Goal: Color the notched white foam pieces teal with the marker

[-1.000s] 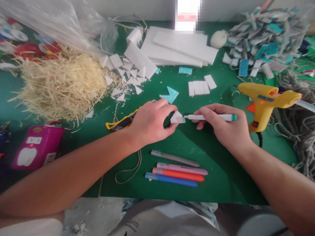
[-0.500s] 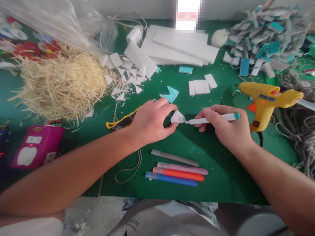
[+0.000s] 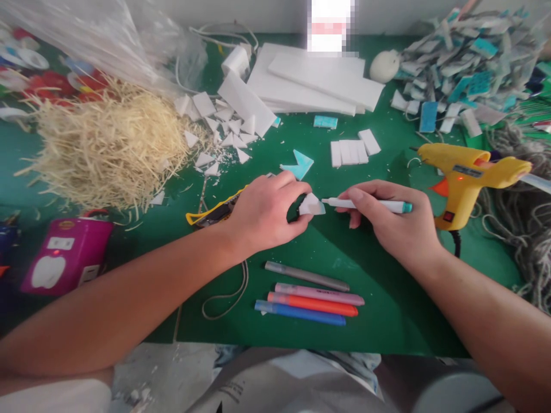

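Between the thumb and fingers of my left hand [image 3: 269,209] is a small white foam piece [image 3: 310,205] with a pale teal edge. My right hand [image 3: 390,215] grips a white marker [image 3: 374,205] with a teal end, its tip touching or very close to the piece's coloured edge. Beyond my left hand lies a teal arrow-shaped foam piece [image 3: 301,165]. A yellow utility knife [image 3: 215,211] is partly hidden under my left hand. Nearer me rest grey [image 3: 306,276], pink [image 3: 319,294], orange [image 3: 313,304] and blue markers [image 3: 300,312].
A yellow glue gun [image 3: 462,172] stands at the right, before grey yarn [image 3: 531,229]. White foam blocks [image 3: 348,153] and foam sheets [image 3: 310,80] lie at the back. Straw [image 3: 112,146] and a purple power box [image 3: 66,255] occupy the left; foam scraps [image 3: 465,74] fill the back right.
The marker tip has moved up and slightly left along the edge of the white foam piece, and the marker lies flatter. My left hand stays nearly still; the piece's edge looks more teal.
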A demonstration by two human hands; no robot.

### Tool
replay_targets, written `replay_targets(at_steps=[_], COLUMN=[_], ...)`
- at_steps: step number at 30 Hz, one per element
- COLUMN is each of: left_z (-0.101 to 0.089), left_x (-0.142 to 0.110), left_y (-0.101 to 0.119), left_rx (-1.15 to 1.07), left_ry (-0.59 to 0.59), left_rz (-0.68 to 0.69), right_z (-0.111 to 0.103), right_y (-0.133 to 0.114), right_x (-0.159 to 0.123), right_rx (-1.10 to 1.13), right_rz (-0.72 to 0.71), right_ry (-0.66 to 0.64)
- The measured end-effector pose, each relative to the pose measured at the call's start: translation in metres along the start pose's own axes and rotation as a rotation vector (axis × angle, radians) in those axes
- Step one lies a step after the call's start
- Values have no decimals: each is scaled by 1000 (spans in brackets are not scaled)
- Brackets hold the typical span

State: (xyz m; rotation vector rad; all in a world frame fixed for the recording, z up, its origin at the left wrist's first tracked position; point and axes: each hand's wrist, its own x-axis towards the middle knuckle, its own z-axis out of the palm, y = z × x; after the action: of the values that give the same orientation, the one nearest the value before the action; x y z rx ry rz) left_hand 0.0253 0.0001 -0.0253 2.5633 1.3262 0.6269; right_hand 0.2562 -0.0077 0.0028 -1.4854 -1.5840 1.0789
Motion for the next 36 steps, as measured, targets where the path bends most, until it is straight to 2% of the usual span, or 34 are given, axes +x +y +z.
replay_targets(at_steps=[6,12,16,21,25,30,36], left_z=[2,4,2,3,5,3,1], left_x=[0,-1,0,-1,-1,0,-1], left_y=[-1,-2,-2,-2,-2,-2,-1], left_rx=[-1,-4,3,7,0,11,4], left_ry=[38,44,26,26,50,15,30], left_rz=[31,45,32,32,45,24,30], right_z=[0,1,1,0,0,-1,2], right_y=[1,-1,1,1,-1,1,0], right_x=[1,1,1,0,1,0,1], right_rx=[12,18,44,-5,22,-15,41], right_rz=[-6,9,-14,6,-11,0,-2], right_ry=[17,-32,14,-36,13,-28,14])
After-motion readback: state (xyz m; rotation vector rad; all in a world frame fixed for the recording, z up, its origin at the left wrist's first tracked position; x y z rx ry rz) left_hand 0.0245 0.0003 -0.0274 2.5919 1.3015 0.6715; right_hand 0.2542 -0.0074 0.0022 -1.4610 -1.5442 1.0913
